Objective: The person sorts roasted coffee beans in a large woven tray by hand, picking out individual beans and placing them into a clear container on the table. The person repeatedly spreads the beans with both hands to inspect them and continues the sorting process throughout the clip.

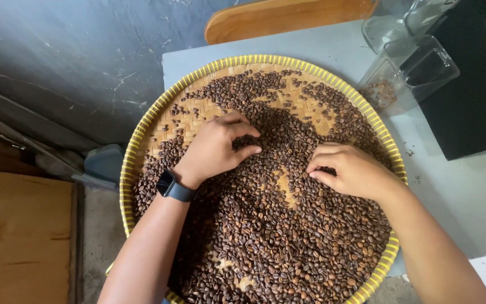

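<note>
Resting on roasted coffee beans [288,236] spread across the woven tray [142,135] on the table [457,197], left hand [217,149] and right hand [350,169] curl loosely, clamping nothing. Beans appear light, hard, slippery; pinch singly.

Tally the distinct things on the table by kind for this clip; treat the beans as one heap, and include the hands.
Woven tray with yellow rim: 1
Heap of roasted coffee beans: 1
Clear plastic containers: 2
Black machine: 1
Wooden board: 1
Hands: 2, left hand with a dark wristwatch, right hand
Total: 8
</note>
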